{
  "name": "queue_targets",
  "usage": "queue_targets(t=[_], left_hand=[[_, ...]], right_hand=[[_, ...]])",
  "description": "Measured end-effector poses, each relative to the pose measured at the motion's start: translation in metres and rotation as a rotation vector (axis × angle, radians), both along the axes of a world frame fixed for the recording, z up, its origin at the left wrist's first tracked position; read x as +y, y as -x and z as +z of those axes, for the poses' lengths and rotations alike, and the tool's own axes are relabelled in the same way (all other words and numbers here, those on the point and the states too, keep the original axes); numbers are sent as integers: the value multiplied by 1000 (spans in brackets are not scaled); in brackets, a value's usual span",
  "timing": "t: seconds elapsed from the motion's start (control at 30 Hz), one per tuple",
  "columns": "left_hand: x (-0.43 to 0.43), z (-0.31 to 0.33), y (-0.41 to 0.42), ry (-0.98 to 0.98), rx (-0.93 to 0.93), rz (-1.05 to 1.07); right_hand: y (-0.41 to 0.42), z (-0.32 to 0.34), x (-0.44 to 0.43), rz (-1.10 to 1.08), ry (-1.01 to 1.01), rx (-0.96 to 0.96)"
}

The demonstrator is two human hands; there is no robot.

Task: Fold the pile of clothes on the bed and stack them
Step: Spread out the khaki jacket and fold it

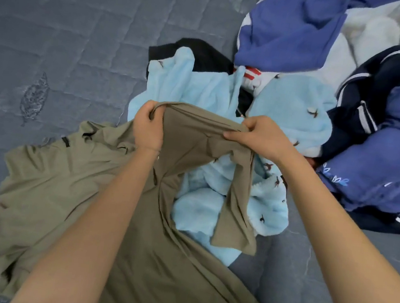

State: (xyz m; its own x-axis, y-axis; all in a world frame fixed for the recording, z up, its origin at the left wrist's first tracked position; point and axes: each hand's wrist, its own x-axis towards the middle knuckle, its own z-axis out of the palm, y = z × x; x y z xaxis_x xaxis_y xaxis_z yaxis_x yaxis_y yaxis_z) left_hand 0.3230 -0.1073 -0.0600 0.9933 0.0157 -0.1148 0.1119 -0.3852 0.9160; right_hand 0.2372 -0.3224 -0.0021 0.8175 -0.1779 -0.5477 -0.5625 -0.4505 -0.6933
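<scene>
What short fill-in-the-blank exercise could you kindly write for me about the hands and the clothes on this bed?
1. The number of hands gripping the brown garment, counting the left hand and the right hand, is ____.
2. The fleece with small bird prints, lying under that garment, is light ____.
3. The navy jacket with white stripes lies to the ____ of the fleece.

Missing words: two; blue; right.
</scene>
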Motion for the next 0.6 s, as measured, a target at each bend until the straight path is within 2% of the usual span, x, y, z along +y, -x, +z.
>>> queue_targets(t=[0.07,0.13,0.33,0.43,0.6], left_hand=[[-3,-3,5,-11,-1,70],[-3,-6,5,-57,4,64],[8,-7,-5,-205,75,69],[13,-5,-9,-244,94,75],[4,0,-3,-257,125,77]], right_hand=[[5,8,-7,-25,-365,50],[8,13,-11,-47,-587,57],[8,29,-24,-162,-885,-87],[10,34,-36,-215,-785,-128],[17,33,-50,-421,-334,-242]])
